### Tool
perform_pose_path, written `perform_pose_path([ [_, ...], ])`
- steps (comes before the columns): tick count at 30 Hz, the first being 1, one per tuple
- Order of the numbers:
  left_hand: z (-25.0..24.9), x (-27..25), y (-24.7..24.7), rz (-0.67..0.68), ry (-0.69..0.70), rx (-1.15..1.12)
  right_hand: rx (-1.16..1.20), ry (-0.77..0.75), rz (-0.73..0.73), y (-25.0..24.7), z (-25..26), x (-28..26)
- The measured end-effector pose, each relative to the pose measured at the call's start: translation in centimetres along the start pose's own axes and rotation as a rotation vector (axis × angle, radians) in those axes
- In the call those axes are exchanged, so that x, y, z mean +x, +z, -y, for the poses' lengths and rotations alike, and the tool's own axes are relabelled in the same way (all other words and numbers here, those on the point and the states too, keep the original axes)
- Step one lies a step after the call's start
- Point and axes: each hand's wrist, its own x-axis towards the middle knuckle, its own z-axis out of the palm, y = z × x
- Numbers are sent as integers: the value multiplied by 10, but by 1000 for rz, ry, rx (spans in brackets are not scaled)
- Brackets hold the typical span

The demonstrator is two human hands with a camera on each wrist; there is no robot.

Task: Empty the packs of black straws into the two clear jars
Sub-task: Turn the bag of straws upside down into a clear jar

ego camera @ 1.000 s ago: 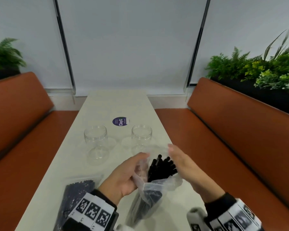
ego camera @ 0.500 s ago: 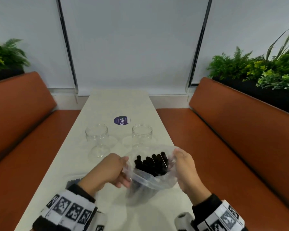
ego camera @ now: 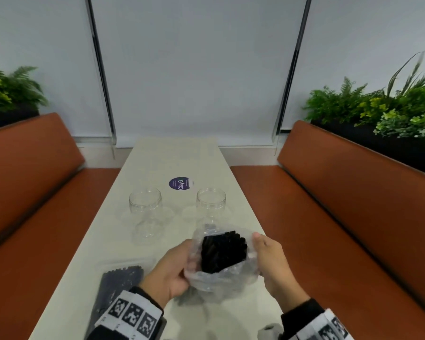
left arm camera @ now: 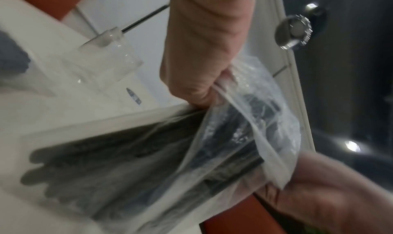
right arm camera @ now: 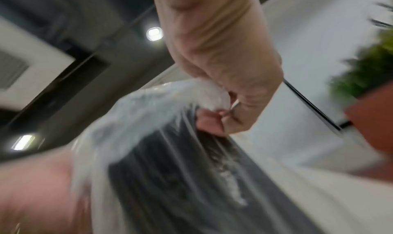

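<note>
Both hands hold an opened clear plastic pack point(ego camera: 221, 278) of black straws point(ego camera: 222, 252) upright over the near part of the white table point(ego camera: 157, 158). My left hand point(ego camera: 172, 271) pinches the pack's left rim, seen close in the left wrist view as plastic point(left arm camera: 255, 128) caught between thumb and fingers. My right hand point(ego camera: 268, 258) pinches the right rim point(right arm camera: 180, 103). The straw tops stick out of the stretched mouth. Two empty clear jars stand beyond: the left jar point(ego camera: 145, 209) and the right jar point(ego camera: 211, 204). A second pack of straws point(ego camera: 118, 288) lies flat at the near left.
A round purple sticker point(ego camera: 180, 184) lies on the table behind the jars. Orange benches point(ego camera: 329, 217) run along both sides of the table, with green plants point(ego camera: 390, 111) behind the backrests. A white blind point(ego camera: 194, 69) closes off the far end.
The hands pulled the pack's mouth wide apart, then drew slightly closer again. The pack now stands more upright with the straw tops showing in a compact bundle.
</note>
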Motion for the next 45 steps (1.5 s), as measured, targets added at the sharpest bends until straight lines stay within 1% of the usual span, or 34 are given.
perform_pose_path([
  [2, 5, -1, 6, -25, 89, 148, 244, 188, 52, -7, 4, 7],
  [3, 7, 1, 7, -62, 143, 250, 335, 228, 63, -8, 5, 8],
  [4, 7, 4, 8, -112, 201, 329, 348, 210, 61, -8, 4, 10],
  [5, 9, 8, 7, -157, 248, 409, 309, 166, 55, -6, 2, 12],
  [7, 11, 10, 11, -215, 274, 509, 128, 13, 52, 1, 1, 9],
  [9, 10, 11, 15, -200, 251, 434, -40, -106, 33, 5, 6, 4],
  [10, 9, 13, 16, -172, 206, 360, -53, -103, 1, 6, 6, 4],
  [11, 8, 14, 14, -139, 164, 275, -13, -62, -41, 4, 5, 9],
  [12, 8, 17, 12, -106, 107, 175, 111, 68, -34, 0, 4, 15],
  [14, 12, 25, 3, -26, -36, -19, 435, 387, 70, -5, -4, 26],
  [15, 14, 28, 0, 4, -50, -81, 557, 501, 120, -5, -10, 29],
  [16, 15, 31, -2, 14, -45, -137, 614, 564, 140, -6, -17, 33],
  [17, 12, 31, -3, 30, -46, -190, 651, 579, 146, -7, -22, 34],
  [18, 10, 29, -5, 37, -12, -188, 656, 566, 144, -9, -26, 36],
  [19, 8, 29, -10, 10, 56, -129, 675, 535, 158, -11, -28, 37],
  [20, 8, 30, -16, 3, 148, -10, 652, 473, 163, -15, -30, 38],
  [21, 8, 32, -23, 33, 245, 182, 628, 407, 156, -18, -31, 39],
  [22, 9, 33, -30, 107, 304, 402, 584, 341, 155, -21, -32, 40],
  [23, 11, 34, -33, 218, 345, 579, 569, 283, 166, -22, -35, 43],
  [24, 15, 35, -34, 314, 357, 699, 566, 236, 182, -23, -39, 45],
  [25, 18, 35, -31, 365, 358, 776, 563, 196, 211, -22, -40, 45],
  [27, 23, 42, -28, 365, 382, 804, 535, 117, 293, -21, -43, 40],
  [28, 24, 43, -26, 366, 390, 770, 571, 90, 337, -21, -46, 38],
  [29, 25, 45, -26, 379, 382, 698, 641, 71, 389, -22, -50, 36],
  [31, 28, 49, -29, 445, 339, 548, 779, 51, 484, -24, -60, 37],
  [32, 30, 51, -31, 467, 326, 516, 803, 48, 529, -24, -65, 38],
  [34, 33, 55, -35, 455, 313, 527, 717, 59, 604, -27, -65, 36],
  [35, 33, 57, -37, 443, 313, 555, 593, 58, 623, -32, -63, 37],
  [38, 29, 57, -43, 416, 306, 677, -1, -31, 656, -59, -54, 41],
  [39, 27, 54, -41, 418, 313, 739, -152, -36, 665, -66, -48, 43],
  [40, 27, 53, -36, 420, 334, 806, -251, -35, 660, -69, -40, 45],
  [42, 31, 55, -18, 394, 375, 881, -373, -23, 683, -61, -26, 50],
  [43, 35, 59, -9, 379, 399, 885, -402, -22, 720, -54, -21, 52],
  [45, 43, 68, 2, 328, 466, 824, -374, -60, 773, -42, -17, 57],
])
